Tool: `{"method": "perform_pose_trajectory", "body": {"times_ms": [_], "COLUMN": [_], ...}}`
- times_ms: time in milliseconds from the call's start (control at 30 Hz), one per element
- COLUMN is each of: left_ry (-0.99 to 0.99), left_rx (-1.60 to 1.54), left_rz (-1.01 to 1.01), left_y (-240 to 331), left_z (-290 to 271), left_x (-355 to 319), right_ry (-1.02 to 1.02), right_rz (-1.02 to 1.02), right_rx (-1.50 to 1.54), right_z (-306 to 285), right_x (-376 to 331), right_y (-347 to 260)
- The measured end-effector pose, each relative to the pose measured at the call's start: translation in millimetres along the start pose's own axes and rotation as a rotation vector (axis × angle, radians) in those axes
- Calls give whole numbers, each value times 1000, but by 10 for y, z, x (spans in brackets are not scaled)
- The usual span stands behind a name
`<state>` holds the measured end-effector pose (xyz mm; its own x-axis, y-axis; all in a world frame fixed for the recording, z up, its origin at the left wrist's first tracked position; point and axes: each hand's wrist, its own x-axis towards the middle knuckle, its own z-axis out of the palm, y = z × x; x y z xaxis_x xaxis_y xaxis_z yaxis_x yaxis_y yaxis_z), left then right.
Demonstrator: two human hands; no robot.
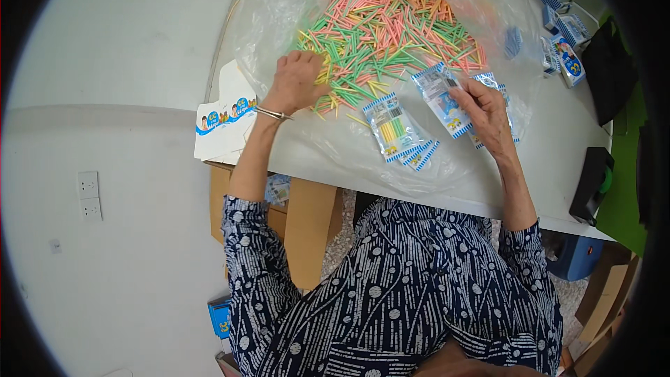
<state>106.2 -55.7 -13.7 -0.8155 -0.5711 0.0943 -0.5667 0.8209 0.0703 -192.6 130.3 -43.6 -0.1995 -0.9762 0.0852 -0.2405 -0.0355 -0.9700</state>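
A loose heap of thin pink, green and yellow sticks (pixel 391 31) lies on a clear plastic sheet (pixel 272 7) spread over the table. At the left edge of the heap, my left hand (pixel 299 82) rests palm down, thumb held away from the bent fingers, whose tips touch the sticks. My right hand (pixel 486 113) pinches a small clear packet (pixel 441 98) with blue-striped ends; whether sticks are inside it I cannot tell. Between my hands lies a filled packet (pixel 393 128) showing yellow and green sticks, overlapping more packets (pixel 422 156). Others are partly hidden beneath my right hand.
White printed cartons (pixel 227 115) lie flat at the table's left edge. Several small blue-and-white boxes (pixel 569 31) stand at the back right, near a dark cloth (pixel 608 63). A black tape dispenser (pixel 592 185) sits at the right. An open cardboard box (pixel 310 227) is below the table.
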Motion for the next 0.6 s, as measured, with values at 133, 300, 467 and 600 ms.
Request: {"method": "perform_pose_trajectory", "body": {"times_ms": [133, 300, 467, 600], "left_ry": [-371, -58, -45, -125], "left_rx": [215, 259, 290, 311], "left_rz": [-100, 38, 55, 11], "left_y": [-35, -120, -154, -77], "left_z": [90, 346, 391, 348], "left_x": [-124, -234, -163, -91], "right_ry": [-29, -42, -47, -49], "right_rz": [43, 25, 49, 17], "right_rx": [18, 1, 9, -25], "right_z": [40, 46, 66, 77], "right_x": [20, 21, 22, 30], "right_y": [26, 30, 5, -9]}}
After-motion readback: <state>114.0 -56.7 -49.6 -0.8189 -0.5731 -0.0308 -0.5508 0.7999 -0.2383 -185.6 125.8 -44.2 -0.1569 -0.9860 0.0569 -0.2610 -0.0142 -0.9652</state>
